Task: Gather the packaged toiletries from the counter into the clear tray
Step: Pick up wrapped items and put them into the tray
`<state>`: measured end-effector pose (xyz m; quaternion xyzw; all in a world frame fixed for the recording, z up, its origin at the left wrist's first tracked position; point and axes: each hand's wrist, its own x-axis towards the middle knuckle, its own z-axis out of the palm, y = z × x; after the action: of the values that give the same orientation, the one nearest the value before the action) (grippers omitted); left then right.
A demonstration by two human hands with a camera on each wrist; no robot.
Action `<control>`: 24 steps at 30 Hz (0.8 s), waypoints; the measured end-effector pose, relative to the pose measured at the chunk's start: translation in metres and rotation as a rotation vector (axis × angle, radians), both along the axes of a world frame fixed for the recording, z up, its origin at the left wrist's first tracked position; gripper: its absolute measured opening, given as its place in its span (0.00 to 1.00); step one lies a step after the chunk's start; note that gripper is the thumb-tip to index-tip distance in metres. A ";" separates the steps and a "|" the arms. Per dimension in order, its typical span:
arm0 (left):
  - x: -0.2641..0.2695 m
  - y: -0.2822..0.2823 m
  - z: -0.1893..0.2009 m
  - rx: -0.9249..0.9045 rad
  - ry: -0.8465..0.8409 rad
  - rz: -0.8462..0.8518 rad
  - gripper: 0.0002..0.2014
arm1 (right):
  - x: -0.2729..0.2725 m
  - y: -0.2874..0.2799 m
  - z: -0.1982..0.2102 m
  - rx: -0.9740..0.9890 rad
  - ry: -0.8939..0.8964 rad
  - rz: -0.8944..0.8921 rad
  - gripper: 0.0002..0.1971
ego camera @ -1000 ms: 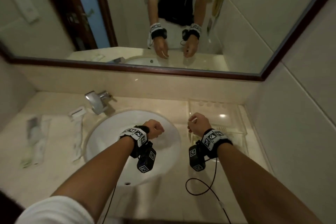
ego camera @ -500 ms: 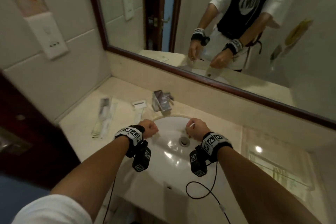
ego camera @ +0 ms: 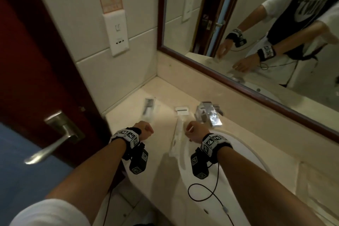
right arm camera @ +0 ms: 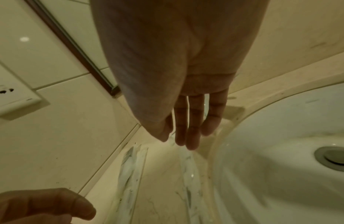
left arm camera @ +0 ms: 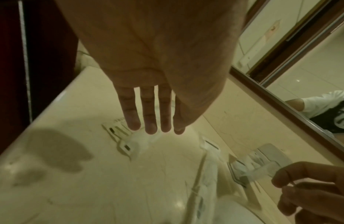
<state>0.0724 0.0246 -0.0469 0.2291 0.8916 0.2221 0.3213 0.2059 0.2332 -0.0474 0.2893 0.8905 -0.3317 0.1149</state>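
White sleeve; black wrist cameras with checkered marker bands.

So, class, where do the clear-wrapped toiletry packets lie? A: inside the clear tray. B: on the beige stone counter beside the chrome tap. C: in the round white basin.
B: the clear-wrapped toiletry packets lie flat on the beige stone counter, to the left of the chrome tap.

Dim, warm yellowish light throughout, with soft hand shadows on the counter (one bright glint on the faucet). Wrist views are smeared by motion blur, and straight edges bow near the frame borders
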 end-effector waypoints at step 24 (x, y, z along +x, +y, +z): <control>-0.061 -0.028 -0.075 -0.070 -0.141 0.177 0.19 | -0.123 -0.072 -0.064 -0.014 -0.195 0.117 0.18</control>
<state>0.0115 -0.0038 -0.1220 0.1219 0.8907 0.2338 0.3704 0.0832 0.1615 -0.1111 0.2670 0.8881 -0.3008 0.2223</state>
